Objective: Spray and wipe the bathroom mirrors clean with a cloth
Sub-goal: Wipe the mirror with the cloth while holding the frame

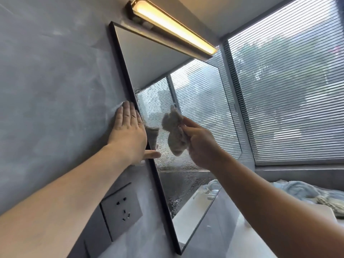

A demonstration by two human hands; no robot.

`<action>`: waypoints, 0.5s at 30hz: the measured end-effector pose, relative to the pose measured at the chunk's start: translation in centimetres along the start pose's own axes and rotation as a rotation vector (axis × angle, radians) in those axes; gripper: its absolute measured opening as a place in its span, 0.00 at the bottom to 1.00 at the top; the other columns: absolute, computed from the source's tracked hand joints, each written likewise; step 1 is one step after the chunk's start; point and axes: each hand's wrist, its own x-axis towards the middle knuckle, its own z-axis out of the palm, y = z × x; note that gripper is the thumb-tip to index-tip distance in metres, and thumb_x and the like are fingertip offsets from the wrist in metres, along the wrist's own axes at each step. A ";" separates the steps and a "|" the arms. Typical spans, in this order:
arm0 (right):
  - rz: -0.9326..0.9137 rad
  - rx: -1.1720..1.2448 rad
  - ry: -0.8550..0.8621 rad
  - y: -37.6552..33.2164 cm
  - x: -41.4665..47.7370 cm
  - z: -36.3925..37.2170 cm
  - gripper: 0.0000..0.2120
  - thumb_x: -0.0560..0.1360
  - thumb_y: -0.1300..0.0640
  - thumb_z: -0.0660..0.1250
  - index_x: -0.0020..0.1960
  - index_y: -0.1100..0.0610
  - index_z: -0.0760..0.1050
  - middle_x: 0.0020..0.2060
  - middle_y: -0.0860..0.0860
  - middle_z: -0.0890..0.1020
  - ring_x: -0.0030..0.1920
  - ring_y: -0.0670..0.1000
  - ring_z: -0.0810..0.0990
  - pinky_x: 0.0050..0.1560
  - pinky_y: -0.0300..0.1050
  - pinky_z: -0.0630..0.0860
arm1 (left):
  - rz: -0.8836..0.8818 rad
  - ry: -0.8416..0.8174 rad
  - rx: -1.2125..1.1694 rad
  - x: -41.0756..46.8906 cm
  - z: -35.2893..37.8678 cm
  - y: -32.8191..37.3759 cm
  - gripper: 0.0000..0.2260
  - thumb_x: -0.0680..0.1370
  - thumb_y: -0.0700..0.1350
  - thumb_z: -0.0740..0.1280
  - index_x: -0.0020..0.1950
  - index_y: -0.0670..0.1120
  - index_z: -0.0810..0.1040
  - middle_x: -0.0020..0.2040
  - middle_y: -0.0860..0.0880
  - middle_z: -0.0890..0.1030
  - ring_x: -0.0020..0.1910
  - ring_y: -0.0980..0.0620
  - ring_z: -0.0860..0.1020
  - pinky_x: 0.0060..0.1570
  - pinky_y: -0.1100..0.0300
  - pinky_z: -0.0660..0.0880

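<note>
A black-framed mirror [201,94] hangs on the grey wall, seen at a steep angle. Its lower half is speckled with spray droplets. My right hand [201,144] grips a crumpled pale grey cloth [175,131] held against the glass near the mirror's left side. My left hand [128,131] lies flat with fingers spread on the wall, right beside the mirror's left frame edge, its thumb reaching over the frame onto the glass. No spray bottle is in view.
A lit bar lamp [173,27] sits above the mirror. A grey wall socket [121,207] is below my left forearm. Window blinds [290,86] fill the right side. Bundled blue-grey fabric [305,192] lies on the sill and counter at lower right.
</note>
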 end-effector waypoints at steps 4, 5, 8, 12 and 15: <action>0.067 0.151 -0.071 -1.5 -0.7 -0.6 0.20 0.86 0.63 0.53 0.74 0.58 0.74 0.65 0.62 0.82 0.68 0.61 0.79 0.67 0.62 0.77 | -0.049 0.018 0.001 -0.2 -1.3 -0.5 0.61 0.65 0.81 0.39 0.81 0.33 0.48 0.83 0.35 0.49 0.83 0.39 0.46 0.77 0.31 0.40; 0.085 0.172 -0.094 -1.7 -0.9 -0.6 0.20 0.86 0.63 0.53 0.74 0.59 0.73 0.65 0.64 0.81 0.68 0.62 0.79 0.68 0.63 0.76 | -0.064 0.048 -0.024 -0.3 -1.5 -0.8 0.61 0.64 0.81 0.38 0.81 0.35 0.54 0.82 0.37 0.55 0.83 0.40 0.51 0.77 0.31 0.41; 0.096 0.214 -0.142 -2.3 -1.4 -0.7 0.20 0.86 0.64 0.51 0.75 0.61 0.71 0.66 0.66 0.80 0.68 0.65 0.79 0.69 0.65 0.75 | -0.057 0.265 -0.135 -0.5 -2.2 -1.5 0.54 0.64 0.80 0.40 0.65 0.39 0.76 0.65 0.41 0.77 0.67 0.41 0.73 0.74 0.37 0.59; 0.104 0.150 -0.172 -2.8 -1.7 -0.5 0.20 0.85 0.62 0.53 0.75 0.60 0.71 0.66 0.65 0.80 0.70 0.65 0.77 0.71 0.66 0.73 | 0.184 0.478 -0.582 0.4 -3.0 -1.6 0.45 0.67 0.79 0.55 0.66 0.45 0.76 0.63 0.45 0.78 0.63 0.44 0.76 0.64 0.44 0.69; 0.107 0.108 -0.212 -2.9 -1.9 -0.3 0.21 0.84 0.64 0.55 0.76 0.60 0.70 0.66 0.65 0.80 0.69 0.65 0.77 0.71 0.66 0.73 | 0.368 0.408 -0.823 0.5 -3.3 -1.2 0.37 0.71 0.72 0.66 0.73 0.51 0.71 0.71 0.50 0.74 0.71 0.49 0.71 0.70 0.43 0.66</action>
